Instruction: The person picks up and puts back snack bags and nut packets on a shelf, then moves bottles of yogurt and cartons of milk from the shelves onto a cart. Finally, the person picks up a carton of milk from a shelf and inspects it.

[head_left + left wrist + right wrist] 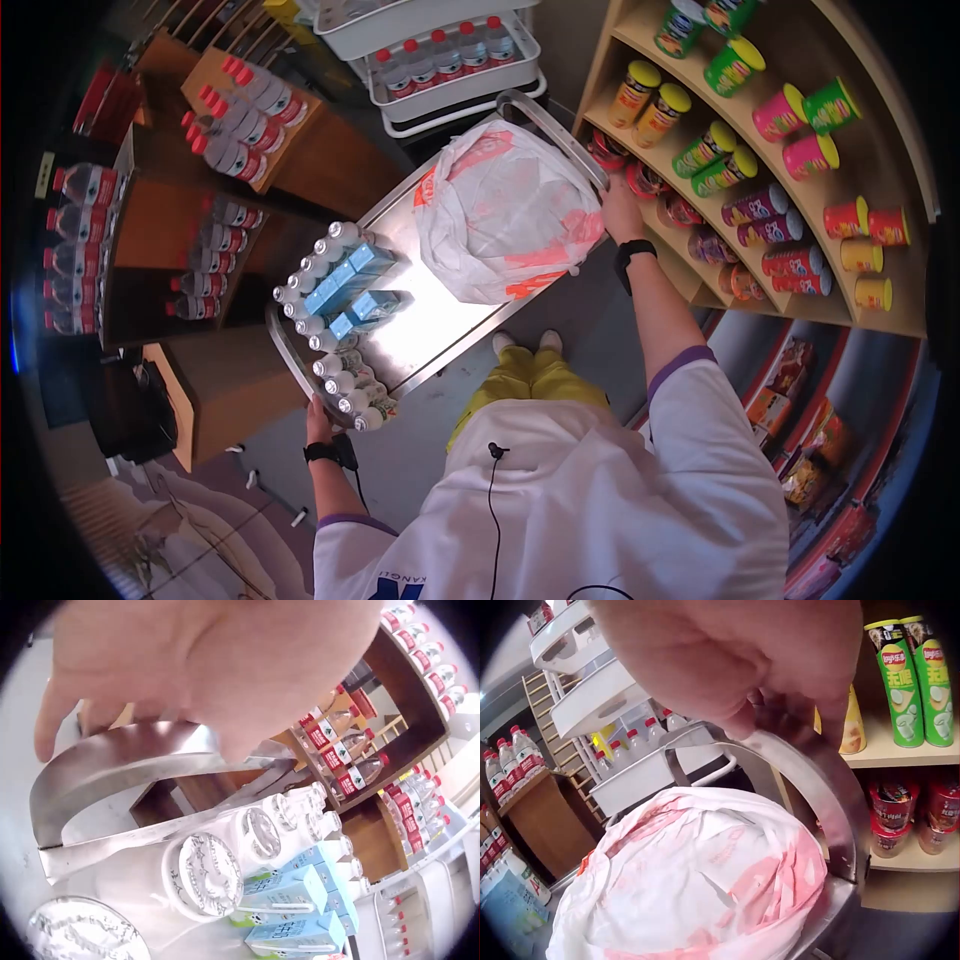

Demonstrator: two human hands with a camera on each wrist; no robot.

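Observation:
A metal cart (440, 332) with a raised bar handle at each end stands before me. My left hand (217, 667) lies over the left handle (112, 754), fingers passing behind the bar and one finger sticking out past it. At the opposite end my right hand (742, 667) grips the right handle (821, 780), its fingers curled round the bar. A white plastic bag with red print (510, 210) sits bunched on the cart's right half. On the left half stand white bottles with silvery tops (340, 382) and several light-blue milk cartons (335, 290).
Shelves of chip cans and tubs (735, 165) curve along the right. Wooden shelves (160, 215) with red-capped water bottles (240, 150) stand at left. Beyond the cart is a white tiered rack (460, 85) holding more bottles. Packaged snacks (790, 420) fill the lower right shelves.

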